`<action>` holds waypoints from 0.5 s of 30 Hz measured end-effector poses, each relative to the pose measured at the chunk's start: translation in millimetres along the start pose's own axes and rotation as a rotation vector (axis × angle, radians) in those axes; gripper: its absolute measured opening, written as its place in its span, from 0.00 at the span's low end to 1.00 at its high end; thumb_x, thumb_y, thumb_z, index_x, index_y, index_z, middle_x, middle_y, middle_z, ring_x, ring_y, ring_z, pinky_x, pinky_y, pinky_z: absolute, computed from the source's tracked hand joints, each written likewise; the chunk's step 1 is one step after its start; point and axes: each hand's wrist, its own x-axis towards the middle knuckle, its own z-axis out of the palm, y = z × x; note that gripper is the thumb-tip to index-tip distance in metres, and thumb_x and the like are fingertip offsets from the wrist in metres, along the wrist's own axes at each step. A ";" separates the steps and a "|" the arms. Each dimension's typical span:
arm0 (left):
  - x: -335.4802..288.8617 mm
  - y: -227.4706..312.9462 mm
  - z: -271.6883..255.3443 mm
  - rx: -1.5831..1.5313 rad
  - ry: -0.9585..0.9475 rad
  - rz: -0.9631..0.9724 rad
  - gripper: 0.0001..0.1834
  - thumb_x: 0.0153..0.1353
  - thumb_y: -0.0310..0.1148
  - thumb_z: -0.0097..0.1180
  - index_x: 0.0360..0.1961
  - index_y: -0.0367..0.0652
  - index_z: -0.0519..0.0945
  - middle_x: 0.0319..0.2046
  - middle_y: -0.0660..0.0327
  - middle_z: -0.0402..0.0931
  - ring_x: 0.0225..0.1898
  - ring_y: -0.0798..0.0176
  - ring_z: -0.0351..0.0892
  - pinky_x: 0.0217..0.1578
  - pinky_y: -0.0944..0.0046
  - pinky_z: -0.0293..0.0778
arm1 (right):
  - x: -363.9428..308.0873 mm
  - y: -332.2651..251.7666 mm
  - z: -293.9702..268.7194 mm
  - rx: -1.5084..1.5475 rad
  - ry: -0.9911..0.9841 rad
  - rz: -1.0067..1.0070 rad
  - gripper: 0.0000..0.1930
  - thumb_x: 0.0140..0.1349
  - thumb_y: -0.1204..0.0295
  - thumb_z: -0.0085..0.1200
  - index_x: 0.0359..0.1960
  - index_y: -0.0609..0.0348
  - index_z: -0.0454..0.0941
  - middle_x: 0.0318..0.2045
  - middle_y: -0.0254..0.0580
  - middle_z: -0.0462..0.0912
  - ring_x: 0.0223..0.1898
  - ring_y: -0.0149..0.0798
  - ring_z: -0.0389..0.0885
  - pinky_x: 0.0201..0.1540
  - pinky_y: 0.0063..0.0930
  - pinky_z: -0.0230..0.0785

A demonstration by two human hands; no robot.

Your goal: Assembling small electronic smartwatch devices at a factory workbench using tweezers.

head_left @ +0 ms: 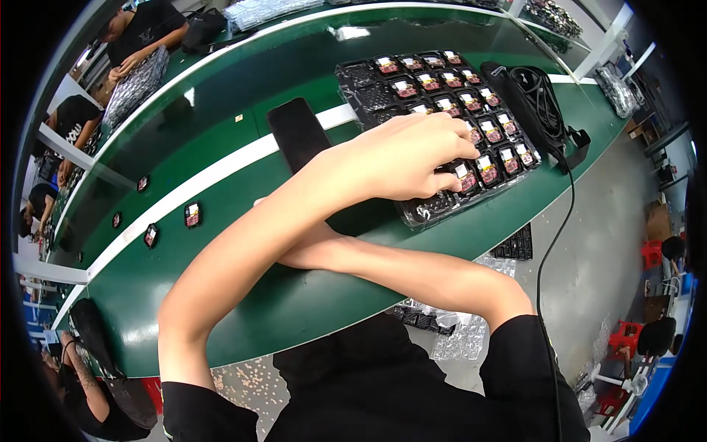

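Note:
My left hand (pixel 431 156) reaches over a black moulded tray (pixel 361 76). Its fingers are bent and spread from the thumb, with the thumb tip beside a small square device (pixel 465 178) seated in the front row. That device has a dark rim and a printed, colourful face. Several like it fill the tray's pockets; some pockets at the left are bare. My left forearm crosses above my right one. Mostly hidden beneath it is my right hand (pixel 313 249), low over the green table; its fingers cannot be made out, apart from a bit showing past the forearm.
A black phone (pixel 296 131) lies left of the tray. Loose devices (pixel 193 214) are scattered on the green table (pixel 243 317) farther left. A black case with a coiled cable (pixel 534 96) sits to the right, its cord hanging over the edge. Other people work across the bench.

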 end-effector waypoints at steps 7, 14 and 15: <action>-102.4 -16.1 -54.5 0.187 0.268 -0.171 0.20 0.67 0.38 0.71 0.57 0.43 0.87 0.56 0.56 0.83 0.59 0.47 0.83 0.59 0.50 0.80 | 1.5 11.8 -7.9 0.158 0.016 0.007 0.10 0.67 0.75 0.68 0.46 0.68 0.90 0.39 0.45 0.92 0.36 0.33 0.89 0.41 0.31 0.80; -284.7 -19.0 -96.7 0.334 0.239 -0.865 0.25 0.61 0.48 0.76 0.51 0.41 0.89 0.46 0.56 0.85 0.41 0.51 0.87 0.43 0.53 0.82 | 6.8 -6.6 -8.5 0.034 0.117 -0.042 0.07 0.65 0.75 0.69 0.41 0.65 0.94 0.25 0.43 0.87 0.23 0.30 0.81 0.26 0.28 0.67; -295.3 -10.9 -92.7 0.355 0.256 -0.977 0.29 0.59 0.52 0.78 0.52 0.41 0.89 0.46 0.55 0.85 0.42 0.51 0.87 0.44 0.53 0.82 | 7.4 -7.1 -8.3 0.036 0.111 -0.040 0.07 0.65 0.75 0.69 0.41 0.65 0.94 0.25 0.43 0.87 0.23 0.30 0.81 0.26 0.28 0.67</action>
